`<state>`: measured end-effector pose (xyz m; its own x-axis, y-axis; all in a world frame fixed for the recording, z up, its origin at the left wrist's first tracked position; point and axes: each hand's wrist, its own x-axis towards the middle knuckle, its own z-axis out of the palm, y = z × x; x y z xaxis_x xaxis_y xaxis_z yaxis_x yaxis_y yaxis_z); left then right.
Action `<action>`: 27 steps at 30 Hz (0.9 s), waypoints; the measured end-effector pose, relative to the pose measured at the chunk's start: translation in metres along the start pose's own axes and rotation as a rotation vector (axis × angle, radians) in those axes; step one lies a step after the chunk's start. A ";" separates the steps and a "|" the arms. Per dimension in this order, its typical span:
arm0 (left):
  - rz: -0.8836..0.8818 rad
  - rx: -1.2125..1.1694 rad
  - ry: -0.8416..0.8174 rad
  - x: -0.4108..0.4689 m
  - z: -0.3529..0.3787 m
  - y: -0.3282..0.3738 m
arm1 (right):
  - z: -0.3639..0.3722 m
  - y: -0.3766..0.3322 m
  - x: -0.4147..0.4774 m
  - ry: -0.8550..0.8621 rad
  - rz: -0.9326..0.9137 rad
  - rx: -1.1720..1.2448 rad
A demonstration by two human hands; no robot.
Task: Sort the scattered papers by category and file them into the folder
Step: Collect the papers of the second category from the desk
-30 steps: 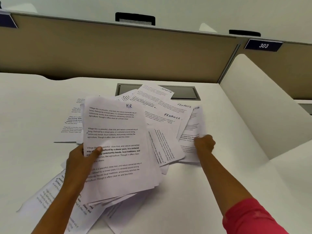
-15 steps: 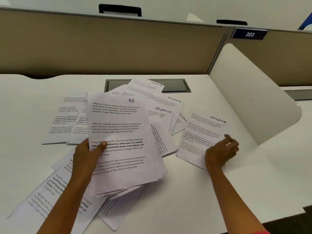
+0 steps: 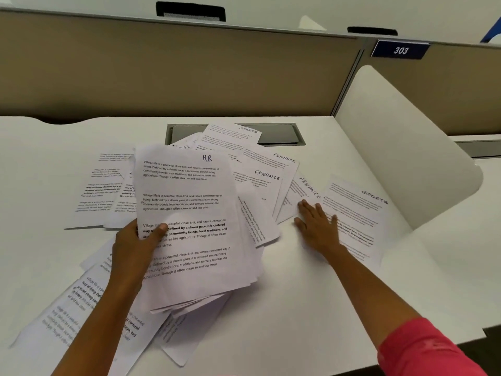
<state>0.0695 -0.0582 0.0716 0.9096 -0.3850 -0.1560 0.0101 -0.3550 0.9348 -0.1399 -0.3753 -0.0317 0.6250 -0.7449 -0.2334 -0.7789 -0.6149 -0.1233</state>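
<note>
Gripping the HR stack [image 3: 189,226] is the left hand [image 3: 132,248]; right of it, the right hand [image 3: 317,226] is lying flat on the white desk [image 3: 298,308].

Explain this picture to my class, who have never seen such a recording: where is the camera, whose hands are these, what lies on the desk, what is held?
No machine here: a person works with bare hands. The camera sits on their head and looks forward and down, so both arms reach in from below. The left hand grips a stack of papers, thumb on the top sheet, marked HR. The right hand lies flat, fingers straight, at the edge of a sheet marked SPORTS. Other printed sheets lie scattered and overlapping on the white desk; three sheets marked FINANCE fan out between the hands.
</note>
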 end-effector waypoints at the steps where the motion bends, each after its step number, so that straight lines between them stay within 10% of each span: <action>1: -0.008 -0.010 0.002 -0.001 0.000 -0.001 | 0.000 0.010 -0.004 0.010 0.019 0.006; 14: -0.039 -0.018 0.017 -0.005 -0.001 -0.006 | -0.029 0.005 0.018 0.379 0.229 -0.008; 21: -0.032 0.017 0.011 -0.004 -0.001 0.000 | -0.032 -0.092 0.029 0.203 0.629 0.591; 27: -0.015 0.047 0.014 0.002 -0.011 0.004 | -0.043 -0.089 0.040 0.313 0.506 1.035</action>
<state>0.0761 -0.0506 0.0787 0.9153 -0.3673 -0.1654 0.0050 -0.4002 0.9164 -0.0432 -0.3620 0.0114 0.1090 -0.9615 -0.2521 -0.5223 0.1603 -0.8375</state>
